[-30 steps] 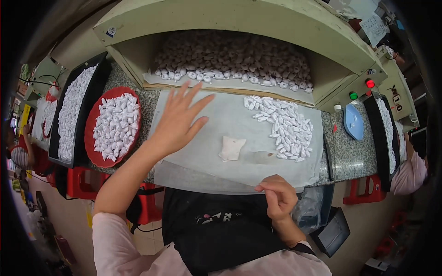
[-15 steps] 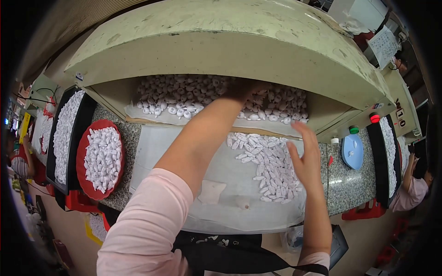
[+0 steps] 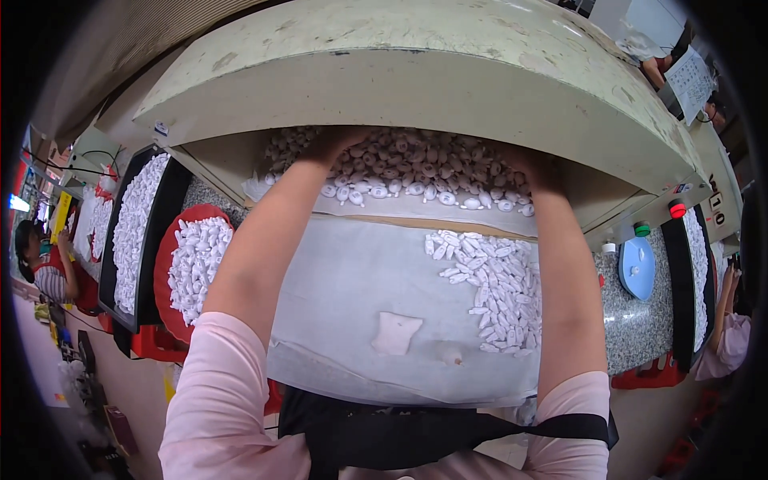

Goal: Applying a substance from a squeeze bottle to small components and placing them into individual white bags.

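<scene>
Both my arms reach forward into the opening of a pale green hooded machine [image 3: 448, 72]. My left hand [image 3: 332, 146] and my right hand [image 3: 530, 164] lie on a pile of small white pieces [image 3: 416, 164] inside it, and the hood's shadow partly hides the fingers. Below the opening a white sheet [image 3: 352, 272] covers the counter. On its right part lies a heap of the same white pieces [image 3: 496, 280]. A flat white scrap [image 3: 396, 332] rests near the sheet's front edge.
A red tray of white pieces [image 3: 196, 256] and black trays [image 3: 136, 224] stand at the left. At the right are a blue round lid [image 3: 638, 266], red [image 3: 678, 210] and green [image 3: 642, 229] buttons, and another black tray [image 3: 692, 280]. Other people work at far left [image 3: 40, 268] and far right [image 3: 724, 336].
My left hand left the sheet and went into the machine's opening. My right hand rose from the front edge, passed the heap and is now inside too. The view tilted up.
</scene>
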Available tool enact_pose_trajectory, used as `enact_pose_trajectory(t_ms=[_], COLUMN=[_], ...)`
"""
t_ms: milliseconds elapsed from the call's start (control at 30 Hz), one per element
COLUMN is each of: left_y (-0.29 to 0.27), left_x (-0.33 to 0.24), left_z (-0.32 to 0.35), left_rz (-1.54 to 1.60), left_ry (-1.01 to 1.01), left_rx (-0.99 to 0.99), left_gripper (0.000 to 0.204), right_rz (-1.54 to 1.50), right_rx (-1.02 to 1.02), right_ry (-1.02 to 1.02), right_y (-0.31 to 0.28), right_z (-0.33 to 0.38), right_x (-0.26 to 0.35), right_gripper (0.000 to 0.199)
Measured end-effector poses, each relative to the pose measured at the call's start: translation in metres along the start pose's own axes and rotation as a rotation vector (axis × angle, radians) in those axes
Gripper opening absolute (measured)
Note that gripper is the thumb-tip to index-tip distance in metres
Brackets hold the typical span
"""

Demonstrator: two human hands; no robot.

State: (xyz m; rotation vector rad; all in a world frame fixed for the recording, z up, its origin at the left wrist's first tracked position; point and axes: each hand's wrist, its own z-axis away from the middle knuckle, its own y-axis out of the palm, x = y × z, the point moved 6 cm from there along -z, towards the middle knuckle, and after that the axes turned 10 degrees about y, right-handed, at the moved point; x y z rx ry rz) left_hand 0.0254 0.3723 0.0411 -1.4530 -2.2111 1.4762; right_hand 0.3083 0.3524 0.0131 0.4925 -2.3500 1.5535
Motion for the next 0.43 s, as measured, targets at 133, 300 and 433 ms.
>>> enact_pose_trajectory(t_ms=[133,300,433], left_y=[0.004,0.009,0.005], left_x=[-0.015,-0.031,0.038], left_z=[0.016,0.002,0.004], left_rz=[-0.391,-0.298,0.047], left_ry=[0.023,0.106,-0.116], left_rx=[-0.066,-0.096,-0.018], left_gripper=[0.03,0.034,0.052], right_rz=[0.007,0.111,-0.135], right_rx=[0.015,0.073,0.323], right_ry=[-0.019,-0.102,0.083], right_y=[-0.005,-0.043,-0.087], right_z=[0.01,0.085,0.161], right_x=[0.018,0.047,0.069], right_gripper=[0.045,0.048,0.054])
